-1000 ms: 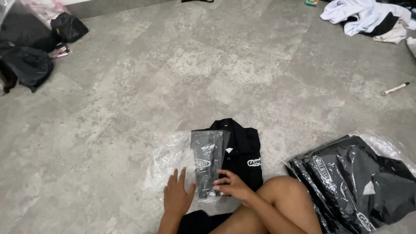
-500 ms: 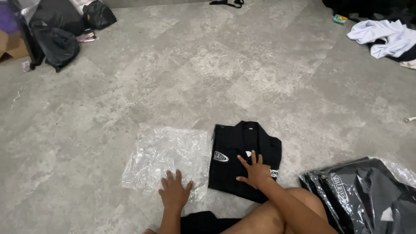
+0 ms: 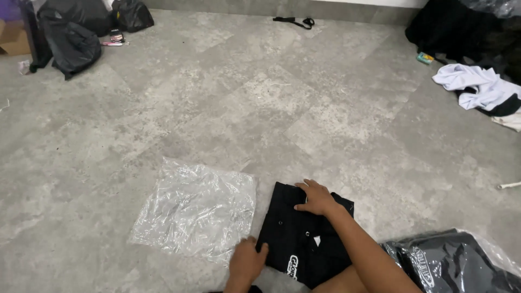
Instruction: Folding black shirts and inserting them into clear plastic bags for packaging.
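A folded black shirt (image 3: 293,241) with a small white logo lies on the grey floor in front of me. My right hand (image 3: 315,197) rests flat on its far edge near the collar, fingers spread. My left hand (image 3: 247,261) presses on the shirt's near left edge. A crumpled clear plastic bag (image 3: 195,209) lies flat on the floor just left of the shirt, touching my left hand's side.
A stack of bagged black garments (image 3: 453,263) sits at the lower right. White and black clothes (image 3: 480,89) lie at the far right. Black bags (image 3: 73,38) and a cardboard box (image 3: 13,38) stand at the far left. A black strap (image 3: 293,21) lies by the wall.
The small grey bagged piece I held a second ago is gone. The shirt now lies flat with both hands on it, my right hand further up, and the view has tilted upward.
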